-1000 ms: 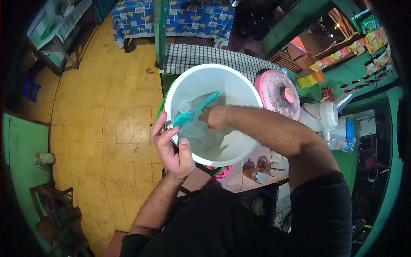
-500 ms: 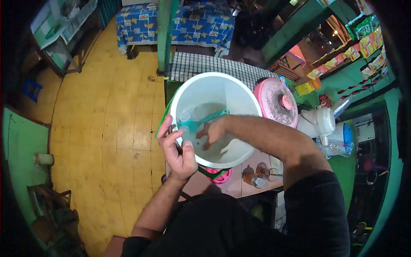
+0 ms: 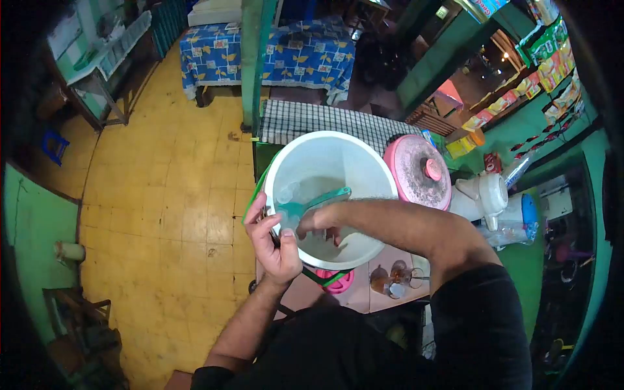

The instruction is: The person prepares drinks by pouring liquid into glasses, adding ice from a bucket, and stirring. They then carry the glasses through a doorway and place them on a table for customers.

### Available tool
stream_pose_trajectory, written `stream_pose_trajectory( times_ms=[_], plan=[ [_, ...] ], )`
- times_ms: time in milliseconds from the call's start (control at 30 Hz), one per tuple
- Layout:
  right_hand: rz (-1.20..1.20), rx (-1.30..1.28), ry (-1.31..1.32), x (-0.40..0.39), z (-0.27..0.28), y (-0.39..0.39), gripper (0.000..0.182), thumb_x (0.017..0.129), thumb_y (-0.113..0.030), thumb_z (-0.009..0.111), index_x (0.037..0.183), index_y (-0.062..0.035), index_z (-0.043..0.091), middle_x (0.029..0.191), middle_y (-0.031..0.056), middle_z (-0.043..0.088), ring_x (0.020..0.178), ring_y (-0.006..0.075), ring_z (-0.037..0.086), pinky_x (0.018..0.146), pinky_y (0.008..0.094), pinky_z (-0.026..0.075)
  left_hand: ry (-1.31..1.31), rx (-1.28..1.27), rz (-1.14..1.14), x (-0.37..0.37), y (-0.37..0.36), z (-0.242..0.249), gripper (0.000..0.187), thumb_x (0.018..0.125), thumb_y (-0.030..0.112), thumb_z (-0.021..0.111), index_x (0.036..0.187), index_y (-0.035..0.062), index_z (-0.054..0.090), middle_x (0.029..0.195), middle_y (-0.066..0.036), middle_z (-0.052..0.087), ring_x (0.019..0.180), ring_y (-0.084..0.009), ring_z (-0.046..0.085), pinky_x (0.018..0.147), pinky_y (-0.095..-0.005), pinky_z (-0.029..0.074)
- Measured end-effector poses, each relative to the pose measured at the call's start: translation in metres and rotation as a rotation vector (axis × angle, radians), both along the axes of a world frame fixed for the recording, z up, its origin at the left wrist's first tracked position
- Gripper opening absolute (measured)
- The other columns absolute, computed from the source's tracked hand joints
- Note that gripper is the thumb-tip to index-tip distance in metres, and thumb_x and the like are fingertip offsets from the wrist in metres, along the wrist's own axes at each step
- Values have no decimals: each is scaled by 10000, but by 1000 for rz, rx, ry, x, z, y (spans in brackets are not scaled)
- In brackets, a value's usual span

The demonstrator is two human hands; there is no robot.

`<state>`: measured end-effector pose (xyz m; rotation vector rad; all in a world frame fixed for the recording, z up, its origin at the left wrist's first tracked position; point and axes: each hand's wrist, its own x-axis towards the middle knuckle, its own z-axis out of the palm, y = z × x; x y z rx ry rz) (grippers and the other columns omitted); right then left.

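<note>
A white bucket (image 3: 338, 153) stands in front of me with water and clear ice lumps in its bottom. A teal plastic scoop (image 3: 305, 205) lies inside it, handle toward the right. My right hand (image 3: 316, 222) reaches down into the bucket below the scoop, fingers curled among the ice; what it grips is hidden. My left hand (image 3: 272, 239) is at the bucket's near left rim, thumb and fingers pinched on a small dark thing I cannot make out.
A pink lidded container (image 3: 419, 170) stands right of the bucket, with a white jug (image 3: 484, 192) beyond it. Glasses (image 3: 390, 279) sit on the counter below the bucket. A checked cloth (image 3: 312, 120) covers the table behind. Yellow tiled floor (image 3: 169, 195) lies to the left.
The view has tilted so the bucket sits lower in frame. My right hand has drawn back toward the near side of the bucket. My left hand stays at the rim.
</note>
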<state>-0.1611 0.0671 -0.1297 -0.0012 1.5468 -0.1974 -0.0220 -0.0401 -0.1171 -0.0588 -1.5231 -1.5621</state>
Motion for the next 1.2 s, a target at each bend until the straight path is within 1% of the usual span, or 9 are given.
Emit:
stream_pose_trajectory(
  times_ms=[167, 333, 433, 500, 667, 833, 967, 1100, 1200],
  plan=[
    [-86, -119, 43, 10, 40, -6, 796, 842, -493, 615, 1476, -56, 415, 1523, 253, 364, 1284, 470, 481, 979, 611, 443, 20, -29, 9, 0, -2, -2, 325, 846, -4, 526, 1162, 71, 512, 1436, -261, 387, 1357, -392, 384, 1143, -525, 273],
    [-87, -306, 119, 35, 39, -24, 770, 902, -497, 502, 1532, -90, 324, 1531, 251, 363, 1405, 439, 374, 992, 623, 445, 24, -108, 23, -1, -4, -4, 371, 837, -44, 465, 1194, 53, 494, 1472, -248, 361, 1361, -355, 392, 1152, -504, 273],
    [-38, -329, 53, 27, 14, -23, 682, 911, -483, 499, 1448, -69, 430, 1383, 189, 530, 1243, 340, 550, 872, 527, 532, 26, -98, 10, -1, -4, -3, 373, 832, -53, 464, 1187, 53, 498, 1469, -250, 364, 1365, -358, 389, 1152, -503, 277],
    [42, -284, 165, 23, 0, -12, 365, 834, -264, 646, 1125, -44, 658, 1092, 134, 637, 790, 254, 661, 597, 385, 536, 2, -108, 20, 0, -4, 0, 363, 827, -61, 461, 1168, 52, 512, 1462, -248, 374, 1365, -362, 390, 1149, -501, 285],
    [-264, -443, 90, 34, 49, 14, 376, 769, -147, 701, 1122, -20, 677, 1015, 106, 663, 834, 217, 637, 620, 351, 540, -16, -88, 48, -1, -2, 3, 334, 811, -47, 502, 1118, 61, 575, 1424, -253, 419, 1348, -392, 405, 1131, -505, 309],
    [-78, -789, 241, 40, 89, 28, 394, 789, -176, 727, 1155, -33, 688, 1101, 87, 680, 984, 190, 634, 746, 359, 549, -19, -85, 67, -1, -2, 3, 350, 788, -63, 485, 1098, 45, 608, 1408, -244, 442, 1332, -372, 422, 1141, -490, 307],
    [139, -514, 275, 42, 103, 46, 478, 836, -310, 703, 1230, -41, 675, 1148, 96, 684, 941, 208, 659, 757, 361, 542, -50, -115, 59, -1, -3, 3, 368, 803, -52, 482, 1131, 44, 617, 1400, -243, 448, 1313, -351, 430, 1119, -473, 325],
    [393, -575, 222, 28, 105, 47, 403, 887, -338, 674, 1107, -3, 715, 922, 50, 697, 797, 137, 627, 649, 312, 513, -76, -108, 55, -2, -5, 1, 357, 816, -37, 483, 1142, 30, 613, 1404, -237, 446, 1318, -347, 434, 1113, -456, 336],
    [230, -692, 235, 29, 79, 45, 392, 837, -300, 713, 1101, -11, 703, 934, 40, 689, 810, 114, 614, 650, 298, 504, -29, -120, 50, -8, -10, -7, 345, 826, -29, 479, 1142, 17, 612, 1417, -218, 442, 1343, -341, 426, 1121, -448, 334]
  ],
)
